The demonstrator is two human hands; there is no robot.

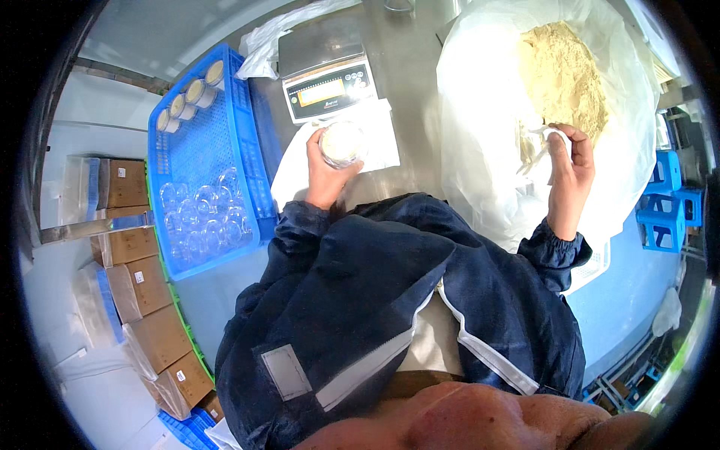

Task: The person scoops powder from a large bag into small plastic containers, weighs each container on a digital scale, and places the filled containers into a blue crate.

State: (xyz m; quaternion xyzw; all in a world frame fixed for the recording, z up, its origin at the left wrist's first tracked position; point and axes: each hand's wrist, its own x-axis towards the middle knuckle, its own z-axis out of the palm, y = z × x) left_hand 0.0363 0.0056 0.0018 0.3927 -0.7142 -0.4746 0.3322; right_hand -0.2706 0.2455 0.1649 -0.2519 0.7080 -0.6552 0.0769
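My left hand [332,174] is closed around a clear round plastic jar [341,144] of pale powder, held over a white cloth or paper in front of the digital scale [329,90]. At the right, my right hand [569,163] pinches something white, perhaps a scoop handle or a bit of plastic; glare hides which. That hand is at the near edge of a heap of yellowish powder [562,73] lying in a large translucent plastic bag [478,112]. The scale's dark platform holds nothing that I can see.
Left of the scale, a blue plastic crate [247,152] holds several filled jars [199,93] at its far end and several clear empty containers or lids [205,216] nearer me. Cardboard boxes [140,287] line the floor at the left; blue stools [664,225] stand at the right.
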